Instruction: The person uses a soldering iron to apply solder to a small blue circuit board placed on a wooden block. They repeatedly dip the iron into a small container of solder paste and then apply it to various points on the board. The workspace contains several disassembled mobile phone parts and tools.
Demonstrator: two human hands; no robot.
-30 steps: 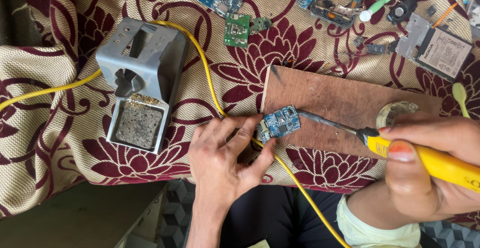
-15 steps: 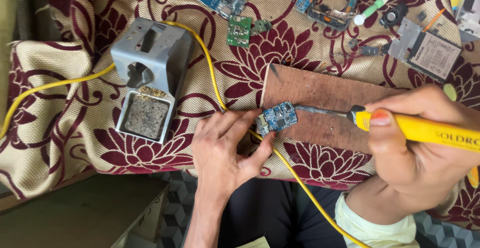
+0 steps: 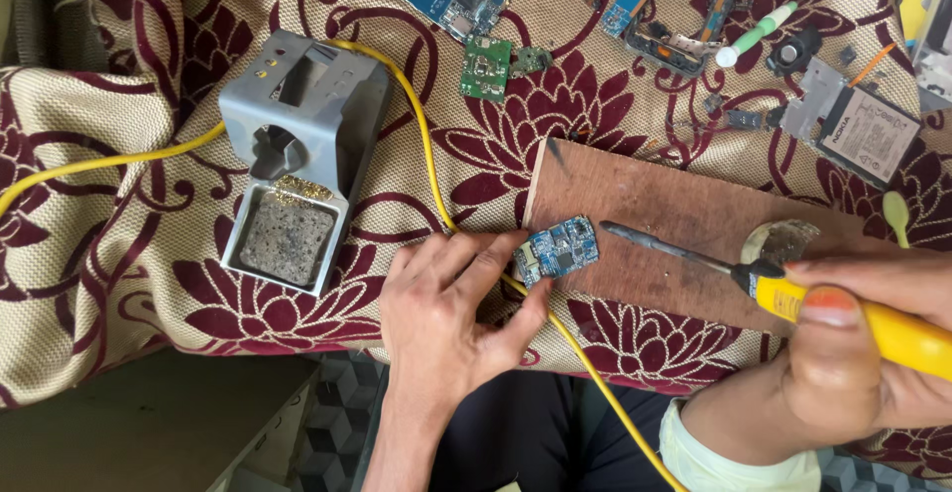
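Note:
My left hand point(image 3: 451, 313) pinches the left edge of a small blue circuit board point(image 3: 558, 249) that rests on a brown wooden board point(image 3: 674, 224). My right hand point(image 3: 853, 358) grips a yellow-handled soldering iron point(image 3: 892, 333). Its dark metal tip point(image 3: 620, 231) lies just right of the blue board, a small gap between them. The iron's yellow cord point(image 3: 426, 155) runs under my left hand.
A grey soldering iron stand point(image 3: 297, 125) with a dirty sponge tray point(image 3: 286, 239) sits at left on the floral cloth point(image 3: 129, 254). Blue and green circuit boards point(image 3: 486, 65), phone parts and a battery point(image 3: 868, 135) lie along the far edge. A small solder tin point(image 3: 783, 241) sits on the wood.
The soldering iron's tip has drawn back to the right, off the blue board. My left hand keeps holding the board in the same spot.

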